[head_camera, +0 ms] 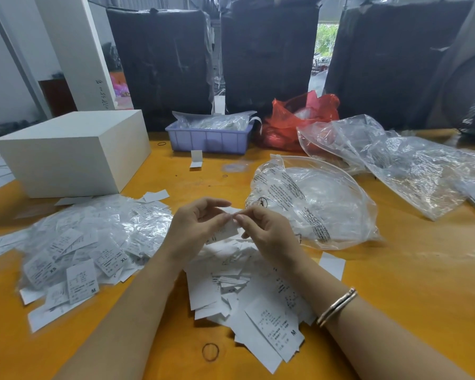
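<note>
A white label (225,229) pinched between both hands.

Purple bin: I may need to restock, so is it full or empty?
Full: the bin holds clear packets heaped above its rim.

**Camera setup: single head view**

One camera only, worn on the person's head, wide-angle. It looks forward and down across the orange table (395,283) from its near edge. Range is close: the left hand (195,226) and right hand (266,233) sit just below frame centre, pinching a label (225,232) between them, and both forearms enter from 6 o'clock. Clock bearings taken from the hands: white box (72,157) at 10 o'clock, purple tray (209,139) at 12 o'clock, clear bags (412,160) at 2 o'clock. Black wrapped bales (266,50) stand farthest off, across the top of the frame. Upright edges lean outward near the left border.
</note>
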A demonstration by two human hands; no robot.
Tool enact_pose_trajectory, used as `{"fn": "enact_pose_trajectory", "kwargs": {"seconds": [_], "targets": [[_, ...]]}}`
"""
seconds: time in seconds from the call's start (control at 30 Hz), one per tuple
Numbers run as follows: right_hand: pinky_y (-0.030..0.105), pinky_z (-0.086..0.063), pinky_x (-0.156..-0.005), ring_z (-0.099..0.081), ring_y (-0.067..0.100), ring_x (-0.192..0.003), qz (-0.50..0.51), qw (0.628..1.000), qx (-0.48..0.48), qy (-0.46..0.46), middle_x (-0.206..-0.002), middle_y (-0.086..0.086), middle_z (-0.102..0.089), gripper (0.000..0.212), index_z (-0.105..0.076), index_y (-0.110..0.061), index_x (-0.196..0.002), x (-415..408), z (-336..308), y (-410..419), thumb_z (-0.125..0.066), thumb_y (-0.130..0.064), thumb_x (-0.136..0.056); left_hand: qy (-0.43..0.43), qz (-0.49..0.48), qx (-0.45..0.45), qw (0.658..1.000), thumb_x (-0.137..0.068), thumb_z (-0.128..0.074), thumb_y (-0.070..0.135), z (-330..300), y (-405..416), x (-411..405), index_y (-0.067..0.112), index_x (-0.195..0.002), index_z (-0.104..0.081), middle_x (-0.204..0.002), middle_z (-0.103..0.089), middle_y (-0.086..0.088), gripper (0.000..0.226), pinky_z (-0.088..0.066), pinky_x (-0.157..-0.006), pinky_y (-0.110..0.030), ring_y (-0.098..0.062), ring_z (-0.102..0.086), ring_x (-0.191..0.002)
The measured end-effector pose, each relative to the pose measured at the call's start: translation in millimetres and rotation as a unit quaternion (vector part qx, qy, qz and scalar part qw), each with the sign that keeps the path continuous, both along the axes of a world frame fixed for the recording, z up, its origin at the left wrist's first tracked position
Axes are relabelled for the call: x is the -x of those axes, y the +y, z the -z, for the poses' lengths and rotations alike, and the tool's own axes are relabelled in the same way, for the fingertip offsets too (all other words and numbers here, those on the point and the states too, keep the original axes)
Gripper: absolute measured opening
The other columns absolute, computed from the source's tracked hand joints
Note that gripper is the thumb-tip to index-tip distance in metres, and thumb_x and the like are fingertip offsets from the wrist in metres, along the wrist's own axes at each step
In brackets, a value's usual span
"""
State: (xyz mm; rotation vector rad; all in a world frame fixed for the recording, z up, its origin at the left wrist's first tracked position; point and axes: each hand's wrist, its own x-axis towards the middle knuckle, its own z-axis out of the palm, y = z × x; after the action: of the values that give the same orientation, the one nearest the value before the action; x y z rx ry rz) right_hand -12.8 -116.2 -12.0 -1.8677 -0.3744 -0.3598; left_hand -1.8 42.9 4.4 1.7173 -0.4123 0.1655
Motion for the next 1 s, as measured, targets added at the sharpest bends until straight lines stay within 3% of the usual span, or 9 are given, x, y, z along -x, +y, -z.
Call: {"fn": "enact_pose_trajectory", "kwargs": {"seconds": [0.23,0.33,0.4,0.47,0.53,0.63,0.7,0.8,1.0], "targets": [[0.015,-0.046,-0.065,-0.055,0.003,-0.069,0.005,0.991,0.103,-0.088,-0.085,-0.006,-0.067,0.021,-0.071,-0.012,-0.104,0.7,-2.2,-4.2,-0.064,-0.006,-0.085,0.020,-0.006,-0.013,1.000,-0.086,-0.065,0.010,-3.0,2.0,-0.1,0.023,-0.095,-0.068,-0.078,-0.073,0.004,0.017,-0.049,-0.057,-0.014,-0.005,-0.068,-0.072],[0.025,-0.052,-0.075,-0.061,0.014,-0.078,0.110,0.966,0.118,-0.204,-0.091,0.006,-0.070,0.020,-0.068,-0.006,-0.104,-5.9,-15.0,-21.2,-0.061,-0.001,-0.086,0.006,-0.080,-0.003,0.997,-0.088,-0.062,0.009,-4.7,10.0,-4.1,0.027,-0.095,-0.067,-0.084,-0.070,0.006,0.019,-0.048,-0.058,-0.010,-0.003,-0.064,-0.076],[0.027,-0.051,-0.080,-0.063,0.017,-0.082,0.221,0.934,0.117,-0.254,-0.092,0.009,-0.070,0.020,-0.068,-0.003,-0.100,-13.8,-21.3,-41.3,-0.057,0.003,-0.085,-0.046,-0.162,-0.064,0.984,-0.091,-0.058,0.010,-5.1,16.4,-8.2,0.026,-0.098,-0.065,-0.086,-0.065,0.007,0.019,-0.046,-0.056,-0.009,-0.004,-0.059,-0.075],[0.033,-0.049,-0.086,-0.063,0.022,-0.091,0.300,0.913,0.163,-0.222,-0.099,0.011,-0.070,0.022,-0.068,-0.004,-0.101,-22.2,-21.0,-64.0,-0.053,0.002,-0.087,-0.102,-0.242,-0.162,0.951,-0.093,-0.053,0.009,-3.0,21.3,-11.0,0.020,-0.105,-0.066,-0.085,-0.065,0.003,0.021,-0.046,-0.055,-0.017,-0.008,-0.056,-0.067],[0.038,-0.041,-0.092,-0.059,0.027,-0.103,0.331,0.902,0.260,-0.102,-0.111,0.011,-0.066,0.028,-0.065,-0.008,-0.111,-30.3,-12.1,-83.6,-0.048,-0.003,-0.089,-0.113,-0.301,-0.253,0.913,-0.093,-0.050,0.009,-0.3,26.0,-12.4,0.015,-0.110,-0.064,-0.087,-0.067,-0.006,0.024,-0.047,-0.060,-0.027,-0.018,-0.056,-0.066],[0.038,-0.037,-0.089,-0.053,0.031,-0.108,0.305,0.852,0.416,0.091,-0.119,0.012,-0.059,0.033,-0.055,-0.009,-0.121,-38.9,2.2,-95.2,-0.041,-0.009,-0.091,-0.040,-0.348,-0.379,0.857,-0.091,-0.047,0.014,3.0,33.0,-13.9,0.020,-0.119,-0.059,-0.096,-0.068,-0.008,0.031,-0.044,-0.077,-0.037,-0.027,-0.058,-0.086],[0.036,-0.036,-0.078,-0.054,0.030,-0.101,0.292,0.820,0.478,0.116,-0.111,0.011,-0.060,0.025,-0.055,-0.010,-0.110,-41.2,5.7,-94.9,-0.039,-0.010,-0.091,0.015,-0.351,-0.466,0.812,-0.090,-0.046,0.015,4.1,35.5,-14.8,0.025,-0.125,-0.054,-0.111,-0.065,-0.006,0.037,-0.037,-0.087,-0.039,-0.028,-0.053,-0.104],[0.033,-0.027,-0.073,-0.054,0.028,-0.097,0.304,0.800,0.509,0.092,-0.101,0.006,-0.061,0.020,-0.059,-0.014,-0.098,-41.6,3.4,-91.9,-0.042,-0.010,-0.088,-0.003,-0.358,-0.548,0.756,-0.091,-0.050,0.020,7.0,35.0,-14.7,0.028,-0.130,-0.050,-0.129,-0.050,-0.005,0.041,-0.036,-0.089,-0.038,-0.026,-0.042,-0.115],[0.033,-0.032,-0.076,-0.051,0.026,-0.095,0.325,0.774,0.536,0.091,-0.100,0.007,-0.055,0.020,-0.063,-0.010,-0.095,-41.2,2.1,-87.7,-0.045,-0.008,-0.088,-0.097,-0.349,-0.471,0.804,-0.088,-0.059,0.027,9.7,22.8,-13.7,0.024,-0.120,-0.061,-0.128,-0.052,-0.007,0.033,-0.037,-0.087,-0.041,-0.029,-0.040,-0.117]]}}
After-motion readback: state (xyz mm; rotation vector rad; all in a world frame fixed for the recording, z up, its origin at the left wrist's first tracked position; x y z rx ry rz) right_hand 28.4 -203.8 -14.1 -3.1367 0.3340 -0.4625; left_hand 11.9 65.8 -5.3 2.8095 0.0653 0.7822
